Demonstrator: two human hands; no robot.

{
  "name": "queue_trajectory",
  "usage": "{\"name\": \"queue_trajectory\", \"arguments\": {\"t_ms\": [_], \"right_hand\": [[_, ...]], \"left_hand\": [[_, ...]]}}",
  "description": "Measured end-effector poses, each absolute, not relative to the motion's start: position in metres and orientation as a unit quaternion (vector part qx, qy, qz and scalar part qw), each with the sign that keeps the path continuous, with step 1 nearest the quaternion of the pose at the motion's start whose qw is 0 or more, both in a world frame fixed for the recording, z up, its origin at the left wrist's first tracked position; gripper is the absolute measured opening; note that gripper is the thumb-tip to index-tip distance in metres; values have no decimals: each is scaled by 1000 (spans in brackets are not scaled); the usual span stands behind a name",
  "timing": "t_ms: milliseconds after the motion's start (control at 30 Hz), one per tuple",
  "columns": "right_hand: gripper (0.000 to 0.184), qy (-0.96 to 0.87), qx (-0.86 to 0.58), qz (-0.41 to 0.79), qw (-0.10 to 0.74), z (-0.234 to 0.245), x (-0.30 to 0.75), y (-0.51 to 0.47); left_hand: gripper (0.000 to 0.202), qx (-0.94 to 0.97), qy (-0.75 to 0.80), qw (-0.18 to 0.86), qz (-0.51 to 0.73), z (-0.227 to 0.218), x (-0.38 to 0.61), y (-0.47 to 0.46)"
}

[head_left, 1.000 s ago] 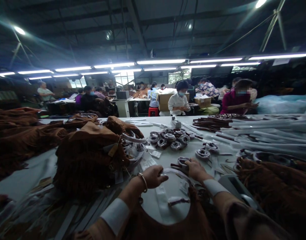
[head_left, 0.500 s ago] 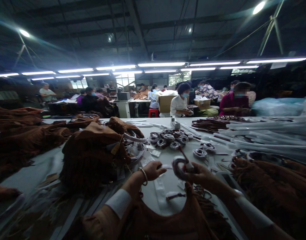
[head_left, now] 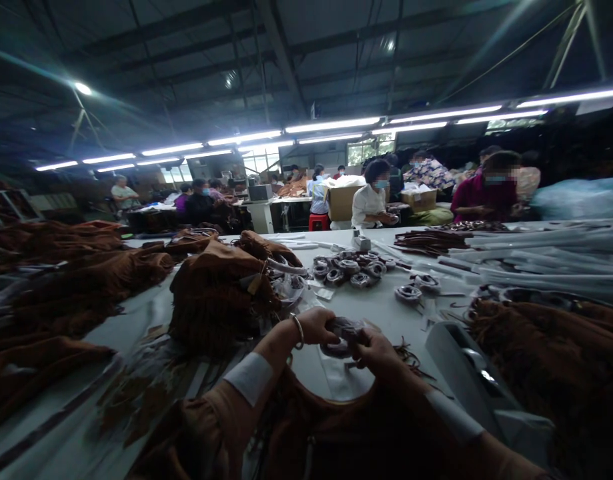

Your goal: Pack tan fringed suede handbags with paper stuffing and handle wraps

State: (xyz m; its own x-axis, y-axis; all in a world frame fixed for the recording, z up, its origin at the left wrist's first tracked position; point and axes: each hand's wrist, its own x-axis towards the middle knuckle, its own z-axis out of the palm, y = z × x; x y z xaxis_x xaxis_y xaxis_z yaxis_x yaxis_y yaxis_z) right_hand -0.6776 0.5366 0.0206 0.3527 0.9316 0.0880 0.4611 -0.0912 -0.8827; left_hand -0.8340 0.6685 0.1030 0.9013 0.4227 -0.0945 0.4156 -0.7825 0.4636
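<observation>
A: Where are the hands?
B: Left hand [head_left: 316, 325] and right hand [head_left: 377, 352], fingers curled in, both grip a wrapped coil [head_left: 344, 327] just below frame centre.
A: Any containers?
B: Right of upper centre, a cardboard box [head_left: 340, 205] shows white material [head_left: 347, 181] on top; so does a smaller box [head_left: 422, 201] beyond.

A coil [head_left: 347, 330] sits between the left hand [head_left: 316, 325] and the right hand [head_left: 379, 350], over the counter [head_left: 361, 307]. A bag [head_left: 346, 433] lies nearest, below them. Beyond the hands is a cluster of coils [head_left: 349, 267], with two loose coils [head_left: 417, 289] nearer and to its right. Heaped cloth [head_left: 221, 290] lies left; a device [head_left: 466, 373] stands right, before long strips [head_left: 536, 263].
</observation>
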Motion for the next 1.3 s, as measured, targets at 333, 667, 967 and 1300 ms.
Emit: {"name": "queue_trajectory", "arguments": {"t_ms": [333,667,967,1300], "right_hand": [[55,-688,-667,-131,254,75,-693,513],[35,-671,-707,-109,193,50,-702,531],[31,-676,-690,-154,206,40,-695,537],[33,-565,-792,-46,227,77,-524,537]], "left_hand": [[14,961,156,213,82,119,-833,638],[69,870,185,456,35,92,-842,654],[63,736,213,642,29,76,-826,655],[68,759,267,592,50,37,-839,669]]}}
